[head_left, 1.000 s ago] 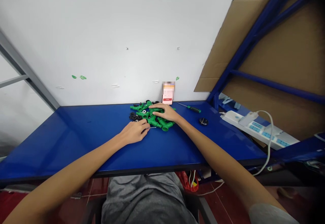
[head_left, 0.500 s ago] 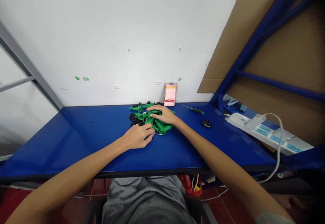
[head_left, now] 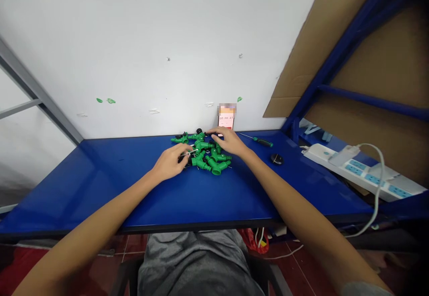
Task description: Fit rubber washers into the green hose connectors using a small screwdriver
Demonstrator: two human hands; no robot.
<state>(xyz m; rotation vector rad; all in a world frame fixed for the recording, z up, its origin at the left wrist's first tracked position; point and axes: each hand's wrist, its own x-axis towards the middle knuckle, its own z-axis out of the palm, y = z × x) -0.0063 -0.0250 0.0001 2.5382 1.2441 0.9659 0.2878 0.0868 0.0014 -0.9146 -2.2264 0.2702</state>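
A pile of green plastic Y-shaped hose connectors (head_left: 217,167) with black parts lies at the back middle of the blue table. At the pile's left side, my left hand (head_left: 170,161) is closed, with a thin pale stick (head_left: 190,152) pinched between thumb and fingers. Its exact kind is too small to make out. Over the back right of the pile hovers my right hand (head_left: 229,141), fingers stretched out and thumb apart, nothing visible in it. A black round cap (head_left: 199,131) sits just left of its fingertips. My left hand hides some black pieces.
A phone (head_left: 226,119) showing a timer leans on the white wall behind the pile. To the right lie a green-and-black screwdriver (head_left: 263,141) and a small black object (head_left: 276,158). A white power strip (head_left: 351,171) with a cable is beyond the table's right edge.
My left hand has moved up and left with the thin stick, now held above the pile. My right hand has shifted back and right, uncovering connectors it was over.
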